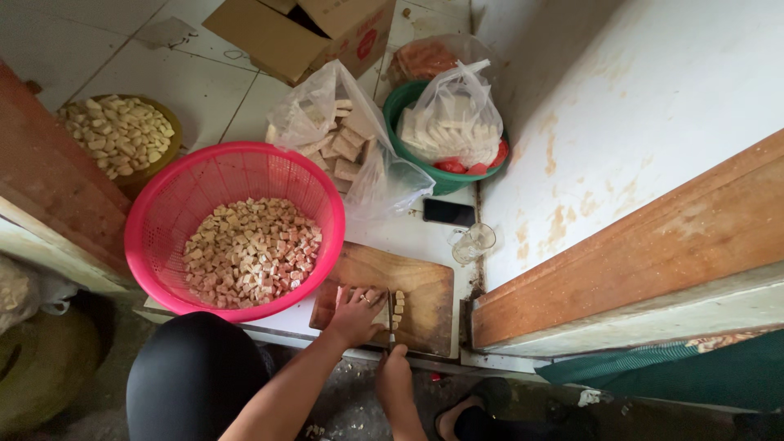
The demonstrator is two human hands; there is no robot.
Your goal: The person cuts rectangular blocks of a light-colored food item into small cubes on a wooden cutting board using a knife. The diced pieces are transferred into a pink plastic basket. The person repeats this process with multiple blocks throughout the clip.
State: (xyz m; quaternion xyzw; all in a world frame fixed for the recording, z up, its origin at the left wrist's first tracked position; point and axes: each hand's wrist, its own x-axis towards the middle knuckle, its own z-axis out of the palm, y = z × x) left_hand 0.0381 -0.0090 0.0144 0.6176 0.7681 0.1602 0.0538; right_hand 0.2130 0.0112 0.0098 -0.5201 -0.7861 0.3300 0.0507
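**Cubing in progress**

Pink basket (163, 214) about a third full of cubes; bags (351, 139) of uncut blocks remain. Cutting board (425, 286): left hand (357, 314) fingers pressed on block (380, 314), right hand (394, 374) closed around knife (391, 327).

A single head camera looks steeply down from well above onto the cutting board (408, 286) and floor.

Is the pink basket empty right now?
No, the pink basket holds a heap of small cut cubes across its bottom, beside the wooden cutting board.
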